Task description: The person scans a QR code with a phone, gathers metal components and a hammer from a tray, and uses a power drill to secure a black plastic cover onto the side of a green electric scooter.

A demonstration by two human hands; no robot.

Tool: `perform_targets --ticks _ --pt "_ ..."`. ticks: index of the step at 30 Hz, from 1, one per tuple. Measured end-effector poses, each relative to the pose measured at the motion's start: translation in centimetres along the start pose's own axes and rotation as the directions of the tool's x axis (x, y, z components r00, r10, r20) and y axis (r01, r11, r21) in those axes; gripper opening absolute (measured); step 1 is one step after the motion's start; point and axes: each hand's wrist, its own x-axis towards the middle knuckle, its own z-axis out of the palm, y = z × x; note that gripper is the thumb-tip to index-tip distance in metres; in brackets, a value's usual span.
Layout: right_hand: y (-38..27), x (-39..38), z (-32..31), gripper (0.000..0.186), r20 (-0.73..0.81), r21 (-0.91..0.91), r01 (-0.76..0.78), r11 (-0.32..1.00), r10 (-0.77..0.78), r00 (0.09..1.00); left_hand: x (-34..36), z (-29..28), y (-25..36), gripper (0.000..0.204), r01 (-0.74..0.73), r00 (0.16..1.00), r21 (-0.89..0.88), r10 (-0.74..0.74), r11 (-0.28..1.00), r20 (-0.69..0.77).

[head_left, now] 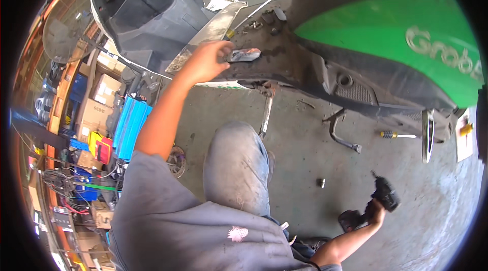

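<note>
My left hand [207, 60] reaches over the footboard of a scooter, its fingers curled together. Something small and dark may be between the fingertips, but it is too blurred to name. Right beside them, on the footboard [272, 56], lies a crumpled silvery packet [246, 55]. Low on the right, my right hand [376, 212] is wrapped round the handle of a black cordless drill [387, 194], which I hold above the floor with its bit pointing up and away from me.
The scooter's green side panel [376, 27] fills the upper right. Small metal parts [255, 25] lie on its footboard. A yellow-handled screwdriver [389, 134] and a metal socket [321, 183] rest on the grey floor. Shelves with cardboard boxes [96, 111] and a blue case [132, 128] line the left.
</note>
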Motion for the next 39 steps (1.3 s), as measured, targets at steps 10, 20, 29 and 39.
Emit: perform_targets --ticks 10,20,29,39 --pt "5.4 2.6 0.1 0.047 -0.152 -0.353 -0.163 0.921 0.115 0.982 8.8 1.3 -4.0 0.034 -0.153 0.988 -0.132 0.156 0.979 0.008" --pt "-6.1 -0.2 6.8 0.058 -0.224 -0.836 0.083 0.543 -0.476 0.85 23.1 6.1 0.5 0.064 0.232 0.966 0.004 -0.23 0.973 -0.116" --pt "-16.3 -13.0 19.2 0.048 0.189 -0.397 0.613 0.684 -0.592 0.783 13.8 0.6 0.0 0.031 0.109 0.963 -0.899 -0.269 0.424 -0.01" --pt "-14.9 -14.2 23.5 0.036 0.761 0.426 0.541 0.725 -0.61 0.219 -6.0 8.7 22.6 0.034 -0.437 0.866 -0.53 0.499 0.727 -0.029"
